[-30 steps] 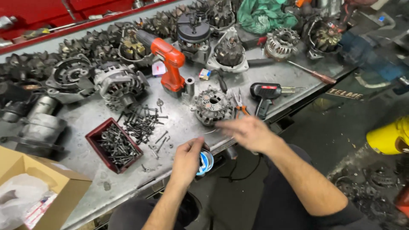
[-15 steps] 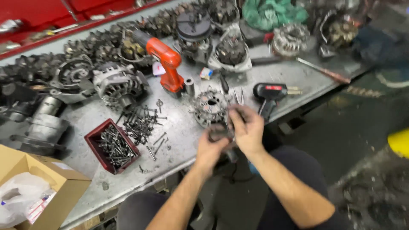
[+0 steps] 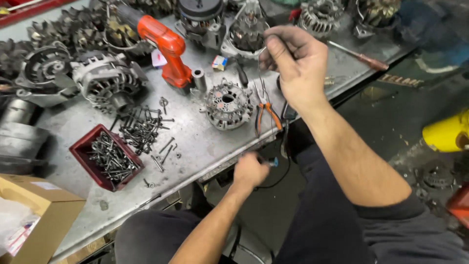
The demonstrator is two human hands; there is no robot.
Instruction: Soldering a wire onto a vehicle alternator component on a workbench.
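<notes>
My right hand (image 3: 297, 61) is raised over the metal workbench (image 3: 205, 142), thumb and fingers pinched on a thin wire (image 3: 264, 73) that hangs down toward the orange-handled pliers (image 3: 267, 116). Left of the pliers, a round grey alternator part (image 3: 227, 103) lies on the bench. My left hand (image 3: 248, 172) is below the bench's front edge, closed around a small blue-tipped tool (image 3: 271, 161) with a black cable trailing from it.
An orange cordless drill (image 3: 163, 44) stands behind the round part. A red tray of bolts (image 3: 107, 159) and loose bolts (image 3: 144, 127) lie to the left. Several alternators (image 3: 105, 83) fill the back. A cardboard box (image 3: 34, 215), a screwdriver (image 3: 359, 56) and a yellow container (image 3: 447, 132) are nearby.
Both hands were together at the round part by the bench edge. The right hand has lifted up and back with the wire; the left has dropped below the edge with the tool.
</notes>
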